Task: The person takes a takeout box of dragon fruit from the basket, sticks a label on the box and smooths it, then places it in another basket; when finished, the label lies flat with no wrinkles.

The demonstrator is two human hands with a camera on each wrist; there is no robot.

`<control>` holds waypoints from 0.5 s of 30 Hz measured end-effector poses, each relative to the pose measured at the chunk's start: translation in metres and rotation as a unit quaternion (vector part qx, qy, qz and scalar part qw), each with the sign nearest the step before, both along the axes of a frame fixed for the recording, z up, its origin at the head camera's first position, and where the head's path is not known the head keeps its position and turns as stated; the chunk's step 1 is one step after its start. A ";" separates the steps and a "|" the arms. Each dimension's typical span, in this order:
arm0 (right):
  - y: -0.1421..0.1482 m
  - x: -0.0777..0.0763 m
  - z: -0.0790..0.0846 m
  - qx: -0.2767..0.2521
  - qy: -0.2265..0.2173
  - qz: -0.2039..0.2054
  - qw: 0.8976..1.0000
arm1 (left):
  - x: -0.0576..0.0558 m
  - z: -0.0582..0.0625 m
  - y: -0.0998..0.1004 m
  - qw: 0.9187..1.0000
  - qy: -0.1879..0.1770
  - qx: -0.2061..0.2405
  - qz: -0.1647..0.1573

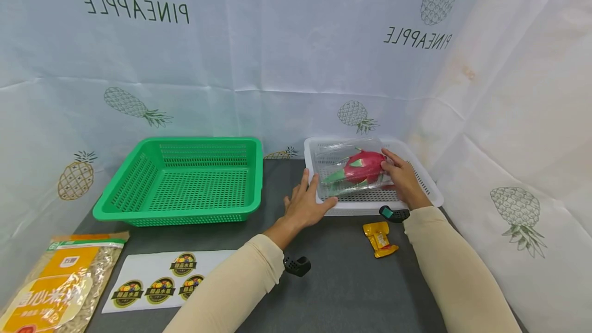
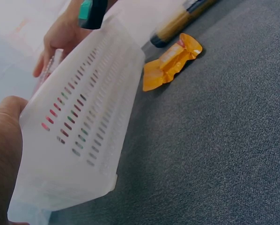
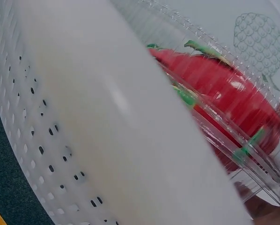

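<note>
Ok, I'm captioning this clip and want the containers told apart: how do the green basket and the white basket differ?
Size: the green basket looks larger in the head view than the white basket.
Handling: the left hand touches the white basket's rim, and the right hand holds a packaged dragon fruit at its opening; neither hand touches the green basket.
Shared: both are shallow, with perforated walls.

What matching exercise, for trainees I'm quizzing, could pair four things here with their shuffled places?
Things
1. dragon fruit
2. yellow packet
3. sticker sheet
4. left hand

Places
A. partly hidden by the left sleeve
B. on the table, in front of the white basket
C. inside clear packaging
D. at the white basket's left side

Pairs: 1-C; 2-B; 3-A; 4-D
</note>
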State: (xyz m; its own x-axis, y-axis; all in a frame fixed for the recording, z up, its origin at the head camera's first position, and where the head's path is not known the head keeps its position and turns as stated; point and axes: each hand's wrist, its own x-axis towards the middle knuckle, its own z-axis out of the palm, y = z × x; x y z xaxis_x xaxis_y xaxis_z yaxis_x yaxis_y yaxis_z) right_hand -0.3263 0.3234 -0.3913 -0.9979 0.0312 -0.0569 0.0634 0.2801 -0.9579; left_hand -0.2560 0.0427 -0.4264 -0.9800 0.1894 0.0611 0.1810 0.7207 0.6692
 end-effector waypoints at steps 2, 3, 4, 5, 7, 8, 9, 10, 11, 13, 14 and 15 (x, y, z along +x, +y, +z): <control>0.001 0.001 0.001 -0.006 -0.002 -0.005 1.000 | 0.000 0.000 0.000 1.000 0.001 0.001 0.001; 0.001 0.002 0.001 -0.011 -0.002 -0.007 1.000 | 0.000 0.000 0.000 1.000 0.001 0.001 0.000; 0.002 0.002 0.002 -0.017 -0.003 -0.009 1.000 | 0.000 0.000 0.001 1.000 0.001 0.001 0.001; 0.002 0.002 0.002 -0.024 -0.003 -0.012 1.000 | 0.000 0.000 0.001 1.000 0.001 0.000 0.001; 0.003 0.002 0.003 -0.035 -0.005 -0.018 0.999 | 0.001 0.000 0.001 1.000 0.003 0.002 0.001; 0.004 0.002 0.004 -0.041 -0.006 -0.020 0.999 | 0.000 0.000 0.001 1.000 0.004 0.003 0.002; 0.004 0.002 0.005 -0.046 -0.006 -0.023 0.999 | 0.000 0.000 0.001 1.000 0.005 0.002 0.002; 0.004 0.002 0.006 -0.050 -0.007 -0.025 0.998 | 0.000 0.000 0.001 1.000 0.006 0.003 0.003; 0.005 0.002 0.006 -0.054 -0.008 -0.028 0.998 | 0.000 0.000 0.001 1.000 0.007 0.004 0.003; 0.005 0.002 0.008 -0.058 -0.006 -0.033 0.998 | 0.000 0.001 0.000 1.000 0.008 0.004 0.003; 0.005 0.002 0.009 -0.060 -0.006 -0.035 0.998 | 0.000 0.001 0.000 1.000 0.006 0.004 0.003; 0.005 0.002 0.010 -0.063 -0.004 -0.036 0.997 | 0.000 0.001 0.000 1.000 0.005 0.003 0.002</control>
